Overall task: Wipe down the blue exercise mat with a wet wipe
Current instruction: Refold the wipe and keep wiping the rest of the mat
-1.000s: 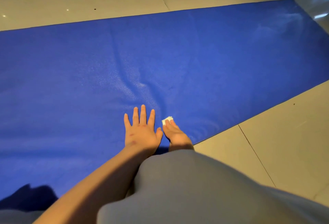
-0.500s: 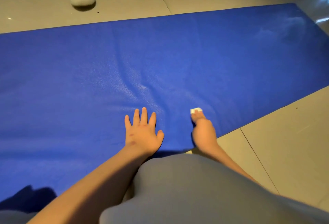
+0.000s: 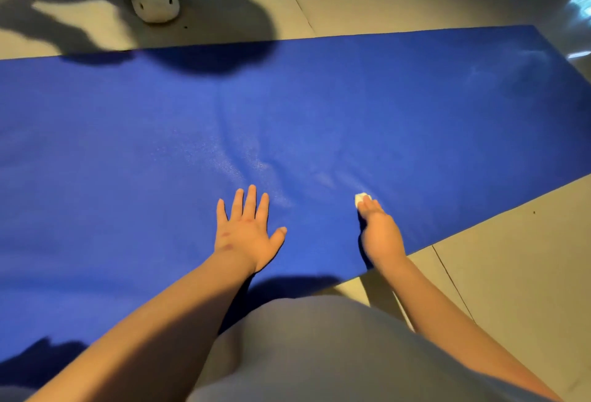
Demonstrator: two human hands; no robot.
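Wipe [image 3: 360, 199] beneath right hand [image 3: 381, 235] (on mat [image 3: 415, 114])

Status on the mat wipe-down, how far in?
Done: unclear; a faint sheen on the blue exercise mat ahead of the hands hints at some wiped area. In hand: the right hand presses a wet wipe onto the mat near its near edge; the left hand lies flat on the mat. Left: probably most of the mat; the whole left stretch looks matte.
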